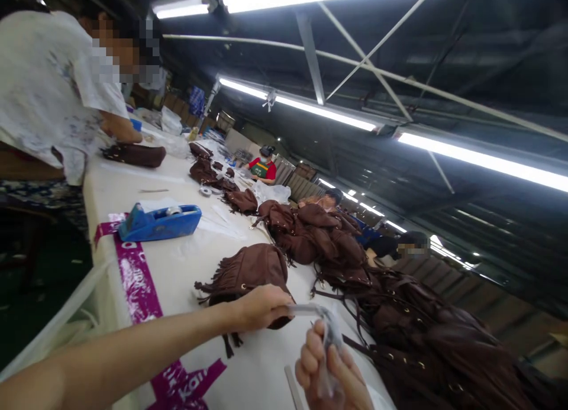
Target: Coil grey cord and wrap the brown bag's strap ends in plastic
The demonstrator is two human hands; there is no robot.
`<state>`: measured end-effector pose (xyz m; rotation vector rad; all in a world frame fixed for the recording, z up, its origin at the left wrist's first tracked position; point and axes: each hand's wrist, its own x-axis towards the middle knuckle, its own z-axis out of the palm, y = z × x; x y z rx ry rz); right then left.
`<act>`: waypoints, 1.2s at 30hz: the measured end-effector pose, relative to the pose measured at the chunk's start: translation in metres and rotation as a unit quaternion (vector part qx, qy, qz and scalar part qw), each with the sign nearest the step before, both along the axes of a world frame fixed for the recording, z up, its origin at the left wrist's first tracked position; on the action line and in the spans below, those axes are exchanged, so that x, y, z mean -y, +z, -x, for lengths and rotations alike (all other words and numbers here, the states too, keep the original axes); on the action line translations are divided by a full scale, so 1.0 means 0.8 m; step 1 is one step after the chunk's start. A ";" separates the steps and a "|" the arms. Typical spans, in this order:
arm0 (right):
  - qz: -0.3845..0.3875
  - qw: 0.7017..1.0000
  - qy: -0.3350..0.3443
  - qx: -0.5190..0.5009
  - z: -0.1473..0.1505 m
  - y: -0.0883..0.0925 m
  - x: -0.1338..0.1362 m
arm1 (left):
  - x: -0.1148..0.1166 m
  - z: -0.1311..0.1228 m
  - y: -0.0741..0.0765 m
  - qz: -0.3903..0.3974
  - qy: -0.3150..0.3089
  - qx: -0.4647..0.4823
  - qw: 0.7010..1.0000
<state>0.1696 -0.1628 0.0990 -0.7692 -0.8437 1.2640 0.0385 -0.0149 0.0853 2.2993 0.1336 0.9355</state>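
Observation:
My left hand (pixel 261 306) reaches in from the lower left with its fingers pinched on one end of a pale, thin strip (pixel 306 309). The strip runs across to a small bundle of clear plastic (pixel 331 333) wrapped round something greyish that I cannot make out. Fingers curled, my right hand (pixel 328 368) grips this bundle near the bottom of the view. Behind and partly hidden by my left hand, a dark brown fringed bag (pixel 257 268) lies on the white-covered table (pixel 177 280).
A blue tape dispenser (pixel 160 222) stands to the left on purple printed tape (pixel 137 280). Several brown bags are heaped (pixel 408 315) along the right side. A co-worker in a white shirt (pixel 53 84) leans over the far left, near another brown bag (pixel 135 154). Other people work farther back.

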 end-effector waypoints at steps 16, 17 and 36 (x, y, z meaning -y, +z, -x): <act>-0.228 0.677 -0.320 0.622 -0.082 0.002 -0.150 | -0.058 -0.068 -0.011 0.497 -0.175 -0.031 0.850; -0.244 0.632 -0.291 0.675 -0.093 -0.006 -0.153 | -0.061 -0.071 -0.015 0.509 -0.169 -0.039 0.843; -0.295 0.409 -0.138 0.853 -0.121 -0.014 -0.142 | -0.050 -0.060 -0.034 0.560 -0.226 -0.069 0.794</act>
